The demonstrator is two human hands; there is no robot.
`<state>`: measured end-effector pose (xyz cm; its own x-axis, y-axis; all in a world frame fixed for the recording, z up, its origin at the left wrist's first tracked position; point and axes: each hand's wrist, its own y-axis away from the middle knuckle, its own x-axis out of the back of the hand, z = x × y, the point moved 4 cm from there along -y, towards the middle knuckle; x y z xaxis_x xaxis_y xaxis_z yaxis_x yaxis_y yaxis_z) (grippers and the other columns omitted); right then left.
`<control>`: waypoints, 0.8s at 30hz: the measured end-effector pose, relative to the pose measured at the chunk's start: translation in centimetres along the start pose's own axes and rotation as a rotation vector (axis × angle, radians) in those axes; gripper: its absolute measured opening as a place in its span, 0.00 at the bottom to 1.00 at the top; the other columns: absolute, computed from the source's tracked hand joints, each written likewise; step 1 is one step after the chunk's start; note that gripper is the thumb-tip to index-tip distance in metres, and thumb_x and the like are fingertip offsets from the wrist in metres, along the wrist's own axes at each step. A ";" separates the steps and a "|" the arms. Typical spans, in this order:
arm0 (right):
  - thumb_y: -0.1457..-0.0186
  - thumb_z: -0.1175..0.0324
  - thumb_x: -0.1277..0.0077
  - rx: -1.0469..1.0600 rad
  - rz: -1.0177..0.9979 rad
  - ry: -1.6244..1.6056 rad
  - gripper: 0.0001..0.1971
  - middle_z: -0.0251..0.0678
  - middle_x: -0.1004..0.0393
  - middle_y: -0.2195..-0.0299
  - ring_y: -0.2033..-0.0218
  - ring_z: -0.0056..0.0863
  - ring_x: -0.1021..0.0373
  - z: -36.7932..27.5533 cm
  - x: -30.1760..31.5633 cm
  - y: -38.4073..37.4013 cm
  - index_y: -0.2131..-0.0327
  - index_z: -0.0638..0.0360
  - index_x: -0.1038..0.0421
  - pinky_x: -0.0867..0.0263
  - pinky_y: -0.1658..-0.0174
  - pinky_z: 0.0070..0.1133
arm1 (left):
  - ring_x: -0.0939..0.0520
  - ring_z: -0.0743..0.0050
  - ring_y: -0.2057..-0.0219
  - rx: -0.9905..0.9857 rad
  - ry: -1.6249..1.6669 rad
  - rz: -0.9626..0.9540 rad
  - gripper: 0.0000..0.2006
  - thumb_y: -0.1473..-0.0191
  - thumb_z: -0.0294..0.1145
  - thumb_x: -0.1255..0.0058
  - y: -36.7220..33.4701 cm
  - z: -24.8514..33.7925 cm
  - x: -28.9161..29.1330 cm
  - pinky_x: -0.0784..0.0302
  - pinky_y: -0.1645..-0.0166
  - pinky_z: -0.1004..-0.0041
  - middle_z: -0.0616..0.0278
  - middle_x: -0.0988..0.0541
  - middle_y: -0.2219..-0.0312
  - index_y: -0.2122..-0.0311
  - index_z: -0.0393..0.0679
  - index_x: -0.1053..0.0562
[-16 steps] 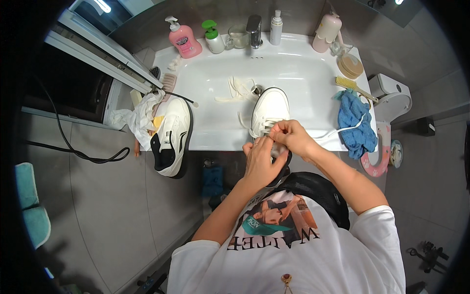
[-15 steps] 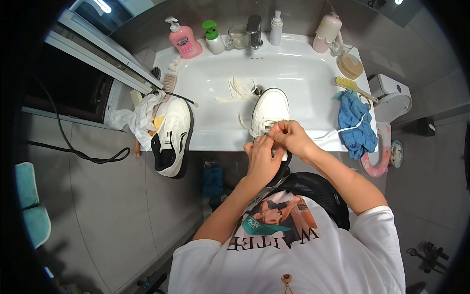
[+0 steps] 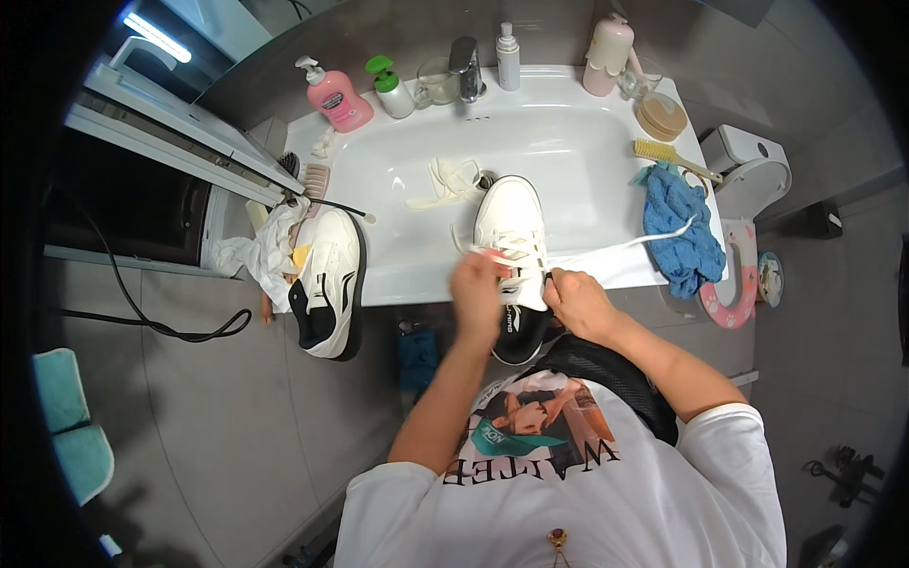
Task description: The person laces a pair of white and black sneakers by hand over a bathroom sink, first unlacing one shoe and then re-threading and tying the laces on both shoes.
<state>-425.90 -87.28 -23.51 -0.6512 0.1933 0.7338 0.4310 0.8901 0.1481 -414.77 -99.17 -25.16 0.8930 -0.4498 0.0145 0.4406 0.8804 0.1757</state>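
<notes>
A white sneaker [image 3: 509, 204] with a black lining lies over the washbasin's front edge, toe pointing into the basin. A white shoelace [image 3: 519, 242] crosses its upper eyelets, and one long end trails right to the blue towel. My left hand [image 3: 476, 295], blurred by motion, is at the left side of the lacing with its fingertips pinched on the lace. At the right side, my right hand [image 3: 579, 301] has its fingers closed on the shoe's edge by the eyelets. A second white sneaker [image 3: 334, 248], with no laces visible, rests at the basin's left front corner.
In the white basin [image 3: 578, 142] lies a loose cream lace [image 3: 445, 182]. Pump bottles [image 3: 339, 100], a glass mug and a faucet [image 3: 466, 68] line the back. A yellow brush [image 3: 674, 158] and blue towel [image 3: 682, 232] occupy the right rim; white cloth [image 3: 277, 237] is at left.
My hands have moved apart from their shared spot over the lacing: the left upward-left, the right down to the shoe's right side. More of the shoe's tongue and black opening now shows.
</notes>
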 end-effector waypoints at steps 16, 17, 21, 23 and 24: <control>0.47 0.68 0.58 0.042 -0.010 0.008 0.12 0.55 0.30 0.80 0.75 0.53 0.31 -0.4 -0.9 0.5 0.77 0.68 0.33 0.35 0.69 0.39 | 0.25 0.60 0.70 -0.811 -0.969 -0.493 0.05 0.56 0.26 0.52 2.7 4.6 -3.2 0.35 0.64 0.66 0.59 0.27 0.74 0.71 0.41 0.29; 0.47 0.68 0.58 0.045 -0.006 0.007 0.12 0.55 0.30 0.80 0.75 0.53 0.31 -0.4 -0.9 0.5 0.77 0.68 0.33 0.35 0.69 0.39 | 0.24 0.60 0.71 -0.785 -1.038 -0.492 0.05 0.57 0.26 0.51 2.5 4.2 -3.4 0.35 0.64 0.65 0.58 0.27 0.75 0.72 0.41 0.29; 0.48 0.68 0.58 0.054 0.041 -0.005 0.12 0.55 0.30 0.80 0.76 0.53 0.31 -0.1 -1.1 0.8 0.76 0.68 0.32 0.35 0.69 0.39 | 0.24 0.60 0.71 -0.792 -1.145 -0.522 0.05 0.59 0.25 0.50 1.8 3.7 -4.0 0.35 0.63 0.65 0.58 0.26 0.75 0.73 0.41 0.30; 0.48 0.68 0.58 0.042 0.038 -0.001 0.12 0.55 0.30 0.81 0.76 0.53 0.31 0.0 -0.9 0.8 0.76 0.68 0.32 0.34 0.69 0.39 | 0.24 0.60 0.70 -0.794 -1.158 -0.572 0.05 0.60 0.25 0.50 1.6 3.4 -4.0 0.35 0.63 0.65 0.58 0.26 0.75 0.73 0.41 0.30; 0.48 0.67 0.58 0.043 0.023 -0.004 0.12 0.55 0.30 0.81 0.76 0.53 0.31 -0.3 -0.9 0.8 0.76 0.68 0.32 0.34 0.68 0.39 | 0.24 0.60 0.70 -0.796 -1.159 -0.576 0.05 0.60 0.25 0.50 1.5 3.4 -3.9 0.35 0.63 0.65 0.58 0.26 0.75 0.73 0.41 0.30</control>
<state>-424.81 -86.86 -23.88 -0.6438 0.2150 0.7343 0.4187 0.9023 0.1030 -417.91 -96.57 -21.55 0.1915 -0.2828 0.9399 0.9652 0.2282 -0.1280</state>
